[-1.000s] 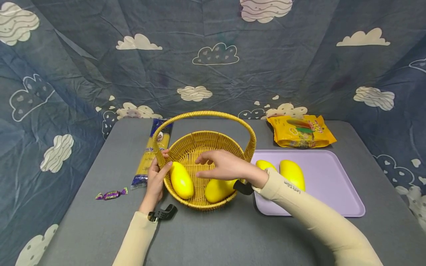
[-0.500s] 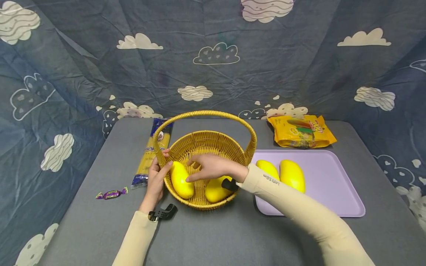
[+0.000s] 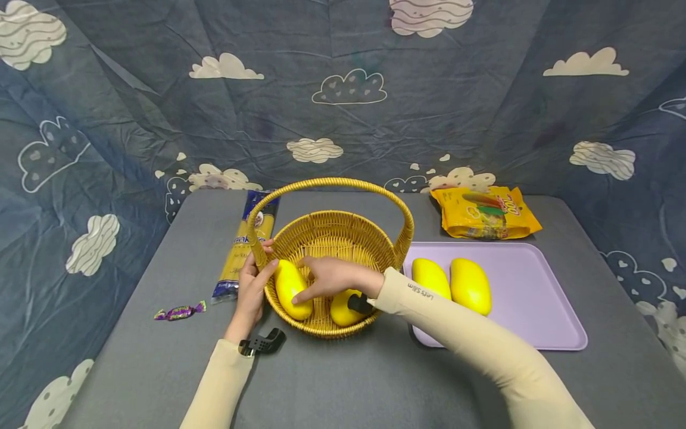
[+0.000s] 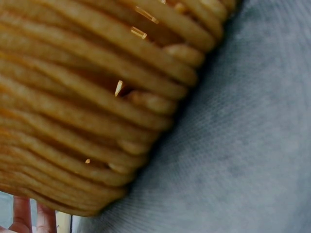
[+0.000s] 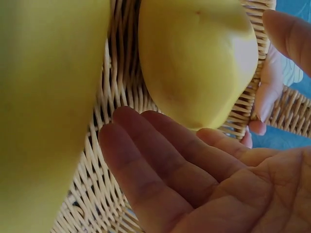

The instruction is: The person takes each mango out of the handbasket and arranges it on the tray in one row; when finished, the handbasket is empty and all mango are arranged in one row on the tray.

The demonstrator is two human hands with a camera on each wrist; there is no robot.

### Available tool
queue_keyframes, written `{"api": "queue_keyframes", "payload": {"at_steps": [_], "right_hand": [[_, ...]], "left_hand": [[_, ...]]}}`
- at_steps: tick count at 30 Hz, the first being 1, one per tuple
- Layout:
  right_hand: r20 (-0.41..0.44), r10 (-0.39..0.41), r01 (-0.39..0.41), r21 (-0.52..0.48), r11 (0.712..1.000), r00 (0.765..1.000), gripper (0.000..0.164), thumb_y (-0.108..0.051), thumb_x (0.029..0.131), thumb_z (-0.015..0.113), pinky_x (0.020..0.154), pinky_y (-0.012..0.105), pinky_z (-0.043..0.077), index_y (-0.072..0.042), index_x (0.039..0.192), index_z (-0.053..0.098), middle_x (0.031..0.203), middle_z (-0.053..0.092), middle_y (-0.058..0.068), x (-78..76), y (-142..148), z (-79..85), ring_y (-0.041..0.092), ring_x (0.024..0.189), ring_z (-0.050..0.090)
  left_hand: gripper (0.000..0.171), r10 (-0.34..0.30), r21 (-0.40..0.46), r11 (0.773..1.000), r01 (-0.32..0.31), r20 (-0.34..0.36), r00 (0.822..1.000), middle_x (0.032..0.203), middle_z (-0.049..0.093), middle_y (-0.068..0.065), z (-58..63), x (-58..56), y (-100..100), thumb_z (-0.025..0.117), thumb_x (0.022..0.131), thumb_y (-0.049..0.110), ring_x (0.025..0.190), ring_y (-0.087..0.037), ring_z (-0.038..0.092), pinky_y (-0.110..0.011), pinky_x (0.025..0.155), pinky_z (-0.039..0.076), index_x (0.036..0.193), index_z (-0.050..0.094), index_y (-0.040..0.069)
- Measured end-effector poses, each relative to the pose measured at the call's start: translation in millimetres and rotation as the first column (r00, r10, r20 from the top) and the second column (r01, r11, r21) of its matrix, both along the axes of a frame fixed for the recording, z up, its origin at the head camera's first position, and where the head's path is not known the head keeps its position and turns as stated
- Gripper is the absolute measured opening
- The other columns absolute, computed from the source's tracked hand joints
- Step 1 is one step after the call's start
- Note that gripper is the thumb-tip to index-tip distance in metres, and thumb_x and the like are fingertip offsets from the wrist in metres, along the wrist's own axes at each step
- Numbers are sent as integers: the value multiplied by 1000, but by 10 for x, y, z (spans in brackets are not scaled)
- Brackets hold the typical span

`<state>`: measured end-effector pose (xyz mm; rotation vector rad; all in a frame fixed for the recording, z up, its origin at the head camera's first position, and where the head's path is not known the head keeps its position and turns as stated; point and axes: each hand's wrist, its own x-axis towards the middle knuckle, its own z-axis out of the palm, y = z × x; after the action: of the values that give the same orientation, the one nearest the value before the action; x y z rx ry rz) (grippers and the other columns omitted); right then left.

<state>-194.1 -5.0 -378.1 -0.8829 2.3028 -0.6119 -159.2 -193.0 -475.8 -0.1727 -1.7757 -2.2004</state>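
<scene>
The wicker basket [image 3: 343, 227], round, golden and closely woven under a tall arched handle [image 3: 332, 182], stands upright on the grey surface [image 3: 332, 387]. Inside, leftmost of two, lies a plump, smooth yellow mango [image 3: 286, 285]. The right hand [image 3: 333, 277] straddles it, fingers wide; the left hand [image 3: 250, 296] grips the rim.

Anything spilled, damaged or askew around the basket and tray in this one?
Nothing stands out. The wicker basket stands upright, the left hand holding its rim, with two yellow fruits inside; two more fruits lie on the lilac tray. The pasta packet, yellow bag and wrapped candy show no visible tear or spill.
</scene>
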Motion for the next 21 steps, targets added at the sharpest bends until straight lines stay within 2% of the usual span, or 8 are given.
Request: {"api": "queue_keyframes", "payload": {"at_steps": [7,16,21], "right_hand": [[67,-47,49,-25,998,997,89,-51,79,71,81,29,46,-6,145,32,117,60,11,2,-32,-44,16,98,57],[59,-98,101,-43,994,993,91,-50,76,74,75,28,46,-2,142,33,102,59,5,35,-100,-77,16,88,55],[47,-127,130,-48,990,991,91,-50,75,75,72,27,47,-2,140,35,99,59,6,51,-131,-107,15,85,56]], "left_hand": [[31,-5,7,1000,5,9,1000,137,46,-12,5,-3,1,57,92,2,129,-22,38,-31,104,32,118,46,-12],[29,-3,14,1000,3,6,1000,136,46,-12,-3,-7,1,57,92,0,129,-21,38,-30,103,32,117,46,-12],[29,2,24,1000,-2,0,1000,135,47,-13,-1,-6,13,57,92,-2,128,-22,38,-30,103,32,116,46,-13]]}}
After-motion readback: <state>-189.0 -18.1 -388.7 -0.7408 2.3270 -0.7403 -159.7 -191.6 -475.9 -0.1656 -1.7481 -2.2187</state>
